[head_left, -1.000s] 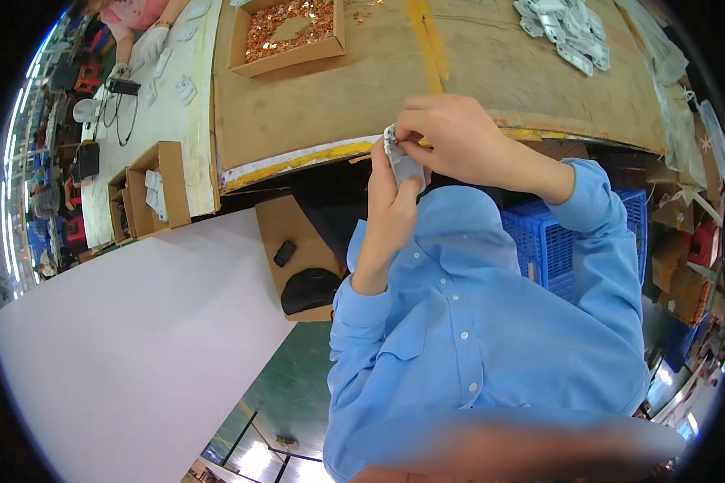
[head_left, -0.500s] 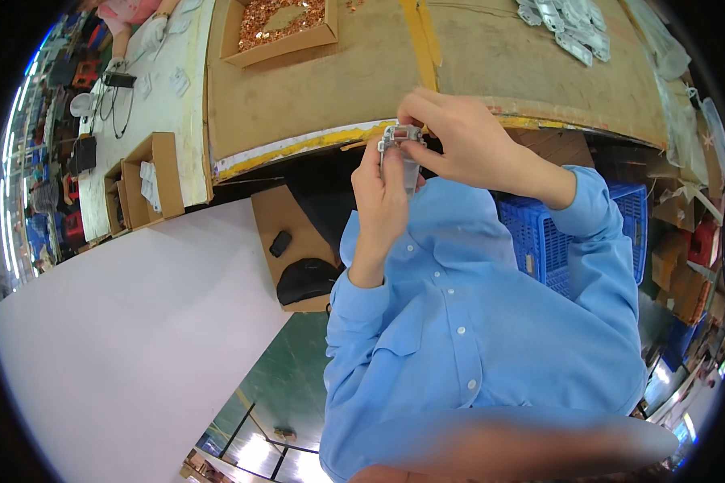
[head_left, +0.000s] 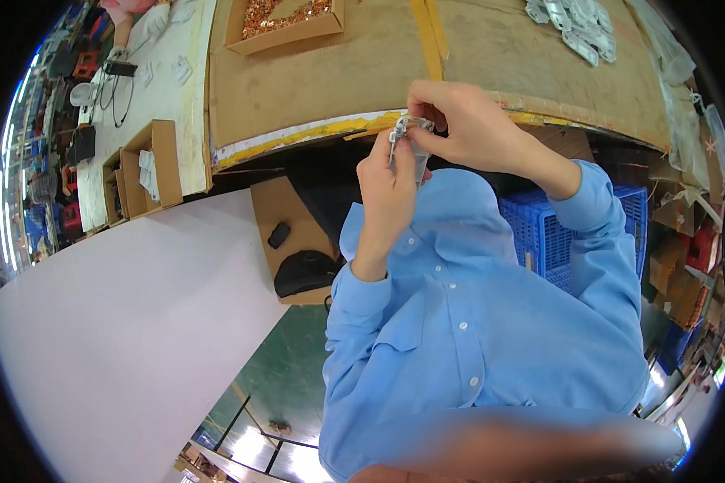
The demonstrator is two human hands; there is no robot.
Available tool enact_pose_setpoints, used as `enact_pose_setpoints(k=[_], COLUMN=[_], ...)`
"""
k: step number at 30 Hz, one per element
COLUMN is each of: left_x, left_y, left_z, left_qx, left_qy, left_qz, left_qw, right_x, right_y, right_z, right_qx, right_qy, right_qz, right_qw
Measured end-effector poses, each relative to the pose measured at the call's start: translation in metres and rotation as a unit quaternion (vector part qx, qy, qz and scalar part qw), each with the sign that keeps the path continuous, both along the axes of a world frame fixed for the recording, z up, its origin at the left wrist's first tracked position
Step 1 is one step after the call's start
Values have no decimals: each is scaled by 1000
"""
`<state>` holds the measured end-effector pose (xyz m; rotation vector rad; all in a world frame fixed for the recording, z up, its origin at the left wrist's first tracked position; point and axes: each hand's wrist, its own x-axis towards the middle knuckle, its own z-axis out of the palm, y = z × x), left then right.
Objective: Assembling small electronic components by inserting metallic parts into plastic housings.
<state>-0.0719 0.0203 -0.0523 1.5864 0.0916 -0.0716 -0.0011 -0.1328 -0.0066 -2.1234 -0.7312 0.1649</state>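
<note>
Just off the front edge of the workbench, my left hand (head_left: 388, 189) grips a small clear plastic housing (head_left: 400, 129), thumb along its face. My right hand (head_left: 479, 129) is bent over the housing's top end, thumb and fingers pinched there. Whatever small part those fingertips may hold is hidden. On the bench beyond, an open cardboard box (head_left: 298, 39) contains many small copper-coloured metal pieces (head_left: 280, 18). Farther right lies a heap of similar clear plastic housings (head_left: 584, 34).
Yellow tape runs along the edge of the cardboard-covered bench (head_left: 322, 88). A blue plastic crate (head_left: 549, 237) stands below on my right. To the left are a white panel (head_left: 129, 322), small cardboard boxes (head_left: 165, 169) and a co-worker's gloved hand (head_left: 157, 20).
The housing has turned slightly in my left hand, and both hands have shifted a little to the right. My right fingers remain at its top end.
</note>
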Motion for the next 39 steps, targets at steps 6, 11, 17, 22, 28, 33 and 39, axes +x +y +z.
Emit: enact_pose_setpoints(k=[6,11,17,22,28,33,39], left_x=[0,3,7,10,15,14,15], left_y=[-1,4,14,23,24,29,26], left_z=[1,-5,-6,-8,-15,-8,-10], left_qx=[14,-27,13,46,32,46,39], left_qy=[-28,-8,-6,-7,22,32,25], left_qz=[7,20,10,16,6,12,-14], left_qw=[999,999,1000,999,999,998,999], right_x=[-1,-6,4,14,22,29,23], right_y=[1,8,15,25,25,26,17], right_z=[1,-8,-12,-19,-28,-32,-32], right_qx=[-27,78,74,74,42,59,88], right_qy=[16,51,104,100,60,85,54], right_qz=[-1,-24,-10,5,15,45,39], right_qw=[999,995,992,992,997,994,994])
